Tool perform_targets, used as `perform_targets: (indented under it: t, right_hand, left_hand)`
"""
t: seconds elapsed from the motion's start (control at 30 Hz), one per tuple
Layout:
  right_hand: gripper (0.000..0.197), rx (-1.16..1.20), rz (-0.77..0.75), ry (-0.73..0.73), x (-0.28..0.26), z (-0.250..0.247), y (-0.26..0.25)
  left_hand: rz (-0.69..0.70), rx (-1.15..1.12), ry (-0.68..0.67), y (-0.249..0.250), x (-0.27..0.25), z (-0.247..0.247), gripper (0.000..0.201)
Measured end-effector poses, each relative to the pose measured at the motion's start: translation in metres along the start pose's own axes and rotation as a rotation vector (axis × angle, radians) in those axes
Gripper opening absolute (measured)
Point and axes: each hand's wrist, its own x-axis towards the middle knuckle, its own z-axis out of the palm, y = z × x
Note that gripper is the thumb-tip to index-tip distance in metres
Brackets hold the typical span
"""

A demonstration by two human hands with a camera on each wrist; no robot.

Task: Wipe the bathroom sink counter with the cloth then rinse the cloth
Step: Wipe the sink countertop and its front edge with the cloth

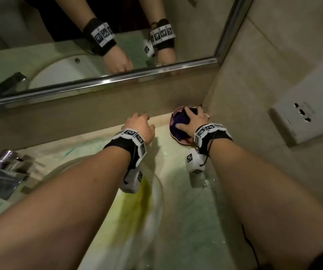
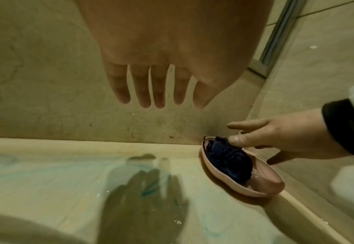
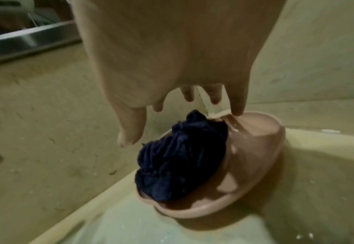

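Observation:
A crumpled dark blue cloth [image 1: 179,121] [image 2: 228,160] [image 3: 178,158] lies in a shallow pink dish [image 1: 184,142] [image 2: 265,183] [image 3: 255,148] in the counter's back right corner. My right hand [image 1: 193,118] [image 2: 255,137] [image 3: 182,107] hovers over it with its fingers spread and straight. Its thumb is just at the cloth, and one fingertip [image 3: 237,110] touches the dish's far rim. My left hand [image 1: 140,121] [image 2: 150,92] hangs empty above the counter [image 1: 176,172] [image 2: 46,173] left of the dish, fingers straight. Green smears mark the wet counter.
The sink basin [image 1: 137,201], streaked yellow-green, lies under my left forearm. A chrome tap [image 1: 2,172] stands at the far left. A framed mirror [image 1: 78,55] runs along the back wall, and a wall socket [image 1: 303,114] sits on the right tiled wall.

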Motion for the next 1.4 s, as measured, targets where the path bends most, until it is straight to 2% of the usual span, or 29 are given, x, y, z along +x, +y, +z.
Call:
perform_targets:
  t: [0.13,0.23,0.37,0.63,0.97,1.27,1.4]
  right_hand:
    - [0.084,-0.130,-0.040,-0.068,0.006,0.008,-0.002]
    - [0.078,-0.153,-0.063,-0.072,0.016,0.017,-0.001]
    - [0.069,-0.193,-0.070,-0.017,0.017,0.031,0.003]
    - [0.062,-0.126,-0.174,0.136,0.013,0.036,0.008]
    - [0.061,-0.237,-0.134,0.082,0.010,0.042,0.010]
    - [0.047,-0.129,-0.090,0.126,-0.004,0.027,-0.014]
    - [0.044,-0.047,-0.155,0.203,-0.030,0.009,-0.044]
  left_hand:
    - [-0.045,0.014,-0.011,-0.016,0.004,0.002,0.043]
    - [-0.052,-0.003,-0.031,-0.024,0.006,0.002,0.042]
    - [-0.061,-0.014,-0.032,-0.028,0.006,0.002,0.042]
    - [-0.076,-0.042,-0.047,-0.031,0.007,0.011,0.042]
    - [-0.087,-0.032,-0.083,-0.030,0.008,0.022,0.043]
    - [-0.088,-0.043,-0.037,-0.039,-0.008,0.015,0.042]
    - [-0.078,-0.043,0.021,-0.049,-0.024,-0.012,0.041]
